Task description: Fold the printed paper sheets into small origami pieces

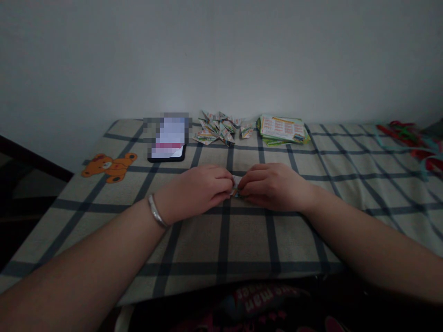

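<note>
Low over the checked tablecloth [204, 249], my left hand [202, 189] and my right hand [273, 186] meet around a small piece of folded printed paper [236, 184]. The fingers of both hands pinch it from opposite sides, and they cover most of it. Its exact folded shape is hidden. A silver bangle [155, 210] circles my left wrist. Beyond my hands lies a loose pile of folded paper pieces [219, 128] with pointed corners. Right of that pile sits a stack of printed green and white sheets [284, 129].
A phone [169, 138] with a lit, blurred screen lies at the back left. Near the left edge is a flat orange bear cutout [109, 167]. Red and light-blue strips [411, 138] are heaped at the far right. A grey wall [221, 55] borders the table's back.
</note>
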Action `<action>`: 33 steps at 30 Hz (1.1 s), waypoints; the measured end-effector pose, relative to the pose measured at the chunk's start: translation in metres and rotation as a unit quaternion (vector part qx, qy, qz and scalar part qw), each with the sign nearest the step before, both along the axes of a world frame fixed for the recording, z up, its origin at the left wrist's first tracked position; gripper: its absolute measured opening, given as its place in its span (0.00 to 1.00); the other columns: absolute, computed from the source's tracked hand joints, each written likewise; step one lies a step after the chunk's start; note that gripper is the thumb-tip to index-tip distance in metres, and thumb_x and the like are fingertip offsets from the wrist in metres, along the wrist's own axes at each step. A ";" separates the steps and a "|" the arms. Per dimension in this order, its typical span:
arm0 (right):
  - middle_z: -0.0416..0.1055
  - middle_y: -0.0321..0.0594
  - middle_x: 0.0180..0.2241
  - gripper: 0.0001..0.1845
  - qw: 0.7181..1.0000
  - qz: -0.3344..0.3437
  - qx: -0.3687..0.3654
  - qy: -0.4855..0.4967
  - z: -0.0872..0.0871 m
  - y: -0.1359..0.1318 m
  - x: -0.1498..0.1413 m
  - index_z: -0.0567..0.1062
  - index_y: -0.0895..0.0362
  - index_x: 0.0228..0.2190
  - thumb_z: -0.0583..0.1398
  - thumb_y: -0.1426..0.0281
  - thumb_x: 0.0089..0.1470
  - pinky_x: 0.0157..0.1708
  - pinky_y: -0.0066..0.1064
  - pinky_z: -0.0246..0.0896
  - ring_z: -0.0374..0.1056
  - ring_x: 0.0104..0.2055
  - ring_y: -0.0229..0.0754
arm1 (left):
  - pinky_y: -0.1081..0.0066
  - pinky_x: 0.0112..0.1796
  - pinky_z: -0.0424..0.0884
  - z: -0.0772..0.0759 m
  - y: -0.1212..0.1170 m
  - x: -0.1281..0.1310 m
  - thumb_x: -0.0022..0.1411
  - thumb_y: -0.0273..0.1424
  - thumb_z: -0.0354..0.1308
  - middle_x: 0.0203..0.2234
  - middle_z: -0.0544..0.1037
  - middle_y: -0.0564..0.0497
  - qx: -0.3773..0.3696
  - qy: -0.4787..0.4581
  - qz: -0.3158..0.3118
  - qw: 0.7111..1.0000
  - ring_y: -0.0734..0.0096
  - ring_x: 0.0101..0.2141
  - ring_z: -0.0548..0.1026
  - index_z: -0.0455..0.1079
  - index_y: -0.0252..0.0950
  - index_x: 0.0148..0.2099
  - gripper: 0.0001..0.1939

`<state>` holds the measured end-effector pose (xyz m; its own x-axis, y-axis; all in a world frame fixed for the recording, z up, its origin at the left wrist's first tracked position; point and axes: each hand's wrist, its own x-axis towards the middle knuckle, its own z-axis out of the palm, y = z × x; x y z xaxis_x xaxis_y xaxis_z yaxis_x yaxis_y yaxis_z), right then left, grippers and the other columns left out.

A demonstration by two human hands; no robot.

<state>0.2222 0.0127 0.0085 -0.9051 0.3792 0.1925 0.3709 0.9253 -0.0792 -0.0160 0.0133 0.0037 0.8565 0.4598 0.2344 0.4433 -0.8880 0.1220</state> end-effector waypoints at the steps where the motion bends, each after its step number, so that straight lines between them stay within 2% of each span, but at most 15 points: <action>1: 0.77 0.38 0.41 0.12 1.000 0.001 -0.004 0.003 0.000 0.000 0.000 0.78 0.55 0.38 0.54 0.67 0.63 0.42 0.34 0.62 0.68 0.43 0.42 | 0.65 0.43 0.70 0.000 0.000 0.000 0.65 0.28 0.55 0.41 0.77 0.47 -0.007 -0.008 -0.002 1.000 0.65 0.42 0.74 0.73 0.34 0.38 0.06; 7: 0.77 0.39 0.37 0.11 1.000 -0.003 -0.025 -0.004 0.004 -0.002 -0.001 0.78 0.55 0.38 0.56 0.67 0.61 0.40 0.33 0.62 0.68 0.40 0.41 | 0.65 0.43 0.71 -0.001 0.000 0.002 0.64 0.27 0.56 0.41 0.77 0.47 -0.011 -0.003 -0.008 1.000 0.64 0.41 0.75 0.74 0.34 0.37 0.06; 13: 0.77 0.39 0.36 0.09 0.999 -0.014 -0.037 0.001 0.005 -0.004 -0.002 0.78 0.55 0.34 0.57 0.68 0.60 0.38 0.32 0.60 0.68 0.40 0.41 | 0.65 0.41 0.71 0.000 -0.002 0.002 0.64 0.28 0.56 0.42 0.77 0.48 -0.004 0.006 0.003 1.000 0.65 0.41 0.75 0.74 0.35 0.37 0.05; 19: 0.73 0.39 0.32 0.07 0.995 -0.065 -0.075 0.029 0.007 -0.004 -0.002 0.75 0.58 0.34 0.57 0.70 0.58 0.35 0.31 0.58 0.67 0.36 0.40 | 0.63 0.41 0.70 0.002 -0.003 0.003 0.63 0.29 0.57 0.42 0.77 0.49 -0.009 0.020 0.021 1.000 0.63 0.41 0.74 0.74 0.36 0.37 0.05; 25: 0.71 0.38 0.31 0.06 0.991 -0.047 -0.122 0.034 0.008 -0.002 0.000 0.74 0.57 0.32 0.57 0.71 0.58 0.35 0.30 0.57 0.66 0.35 0.39 | 0.66 0.41 0.70 0.003 -0.005 0.005 0.64 0.29 0.57 0.37 0.77 0.48 -0.012 0.021 0.007 1.000 0.66 0.39 0.74 0.75 0.35 0.36 0.06; 28: 0.72 0.38 0.31 0.05 0.989 -0.078 -0.120 0.024 0.009 -0.003 -0.001 0.74 0.56 0.32 0.58 0.70 0.58 0.34 0.30 0.56 0.66 0.35 0.39 | 0.65 0.40 0.70 0.004 -0.007 0.006 0.64 0.30 0.56 0.37 0.78 0.47 -0.005 0.029 0.015 0.999 0.65 0.38 0.75 0.75 0.35 0.36 0.07; 33: 0.73 0.39 0.30 0.08 0.981 -0.184 -0.058 -0.003 0.010 -0.008 -0.007 0.74 0.56 0.33 0.57 0.66 0.60 0.31 0.31 0.52 0.67 0.33 0.41 | 0.65 0.40 0.71 0.004 -0.009 0.009 0.64 0.29 0.56 0.36 0.78 0.47 -0.024 0.014 0.044 0.999 0.65 0.39 0.75 0.74 0.34 0.35 0.07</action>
